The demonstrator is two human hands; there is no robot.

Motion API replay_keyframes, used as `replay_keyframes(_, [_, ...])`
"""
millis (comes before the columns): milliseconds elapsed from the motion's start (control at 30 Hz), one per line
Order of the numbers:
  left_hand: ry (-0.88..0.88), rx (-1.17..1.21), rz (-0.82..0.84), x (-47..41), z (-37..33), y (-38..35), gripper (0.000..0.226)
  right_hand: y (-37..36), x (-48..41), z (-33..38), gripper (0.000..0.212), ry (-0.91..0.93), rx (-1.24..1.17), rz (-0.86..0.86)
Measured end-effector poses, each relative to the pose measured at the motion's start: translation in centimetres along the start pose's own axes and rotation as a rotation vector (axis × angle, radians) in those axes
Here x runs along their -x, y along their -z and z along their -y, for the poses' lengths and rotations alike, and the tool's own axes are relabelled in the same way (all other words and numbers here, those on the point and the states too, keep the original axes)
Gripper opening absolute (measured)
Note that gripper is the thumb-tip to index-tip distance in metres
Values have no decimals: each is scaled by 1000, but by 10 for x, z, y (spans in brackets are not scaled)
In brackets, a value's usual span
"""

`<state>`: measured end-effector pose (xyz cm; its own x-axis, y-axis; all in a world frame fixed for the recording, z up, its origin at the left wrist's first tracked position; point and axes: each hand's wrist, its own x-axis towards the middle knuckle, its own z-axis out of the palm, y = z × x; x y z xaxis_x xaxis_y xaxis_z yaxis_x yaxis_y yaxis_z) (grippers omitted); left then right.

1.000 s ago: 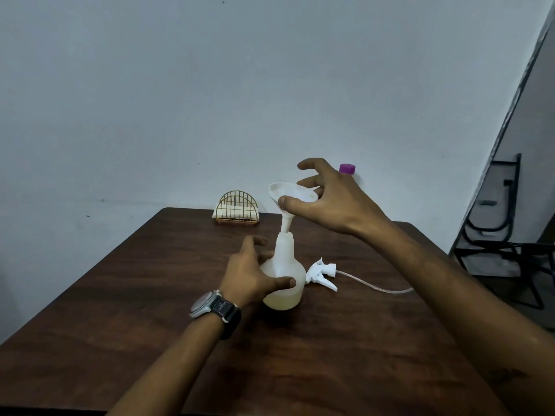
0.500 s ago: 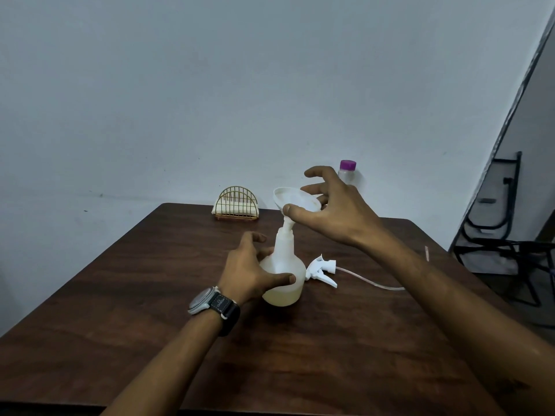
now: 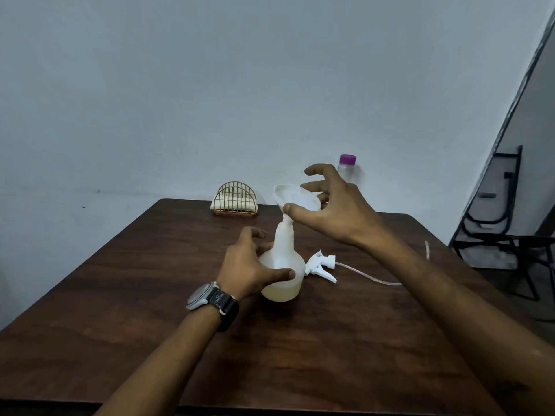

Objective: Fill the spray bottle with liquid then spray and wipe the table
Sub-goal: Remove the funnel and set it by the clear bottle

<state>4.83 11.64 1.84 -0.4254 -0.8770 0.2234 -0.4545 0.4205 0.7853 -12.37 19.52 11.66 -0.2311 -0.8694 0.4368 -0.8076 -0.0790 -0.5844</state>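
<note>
A translucent white spray bottle (image 3: 285, 265) with pale yellowish liquid in its lower part stands upright mid-table. My left hand (image 3: 249, 267) wraps around its round body. A white funnel (image 3: 292, 197) sits tilted, its stem at the bottle's neck, and my right hand (image 3: 333, 210) pinches its rim between thumb and fingers. The white trigger spray head (image 3: 319, 264) with its long clear tube lies on the table just right of the bottle. A clear bottle with a purple cap (image 3: 347, 169) stands behind my right hand, partly hidden.
A gold wire holder with white napkins (image 3: 235, 199) stands at the far edge of the dark wooden table (image 3: 150, 295), against the wall. A black metal chair frame (image 3: 504, 235) stands off the table's right side. A thin stick (image 3: 427, 250) lies near the right edge.
My right hand has tilted the funnel and shifted it slightly to the right at the bottle's neck. My left hand stays on the bottle. More of the purple-capped bottle shows.
</note>
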Motion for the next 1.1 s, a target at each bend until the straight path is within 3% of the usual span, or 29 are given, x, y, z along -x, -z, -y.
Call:
replay_keyframes(300, [9,-2,-1,2,0,1,99,3,-2,1,74,30,-42,-60])
replay_keyframes(433, [10,4,0,3,-1,1,99,3,0,0,77,6,10,10])
replay_keyframes(533, [14,7,3,3,-1,1,98,2,1,-2,73,31,-53,-66])
replay_keyframes(667, [25,16,7,3,-1,1,97,1,2,-3,76,0,-8,7])
replay_keyframes(767, [26,12,9,3,-3,1,97,3,3,-4,73,27,-63,-68])
replay_keyframes(1100, [14,0,4,5,-2,2,96,5,5,-5,85,-2,4,20])
